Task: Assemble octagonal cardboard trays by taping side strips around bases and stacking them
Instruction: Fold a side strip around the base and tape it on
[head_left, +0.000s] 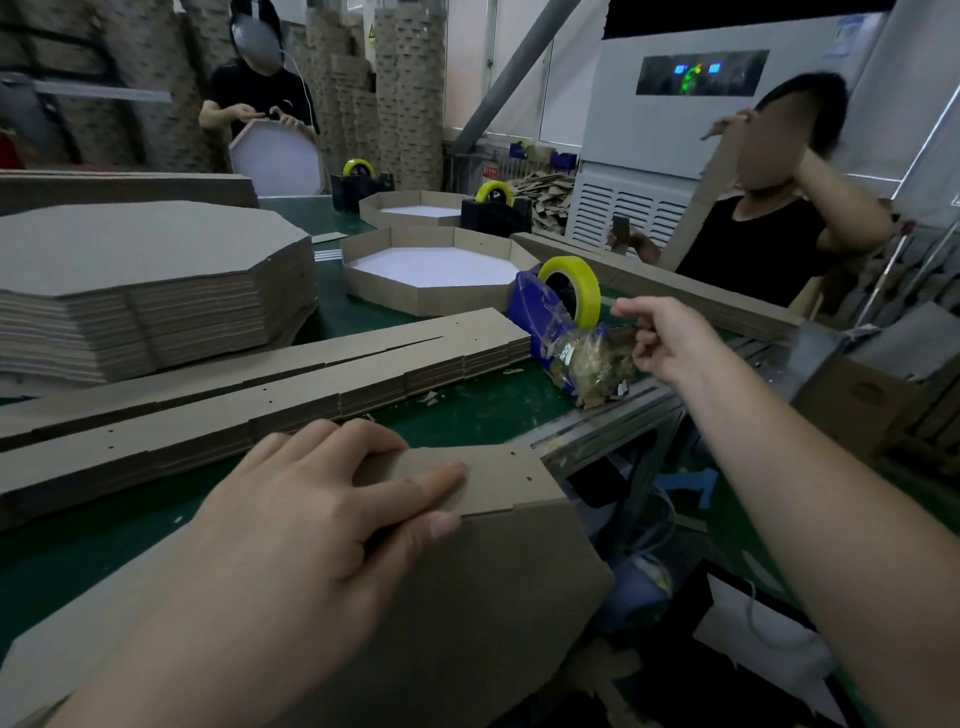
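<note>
The likeliest slip, I judge, is at the seam under my left hand (322, 499); if I ease the pressure while I am stretched toward the tape, the side strip (493, 478) could spring away from the base (467, 597) and the corner would be taped crooked; the base also juts past the edge of the bench (467, 415), so a careless lean might tip it off. The tape itself is a second hazard; a clear tail pulled at an angle may fold onto itself or stick to my fingers before it reaches the cardboard.

My left hand lies spread on the work, fingers nearly straight across the strip's outer face and thumb along the line where strip meets base; it presses rather than grips. My right hand (670, 338) is well apart from that, out at the blue tape dispenser (540, 312) with its yellow tape roll (571, 291); the forefinger is extended, the others curled, right beside the crumpled clear tape at the cutter; whether it has hold of a tape end I cannot tell.
</note>
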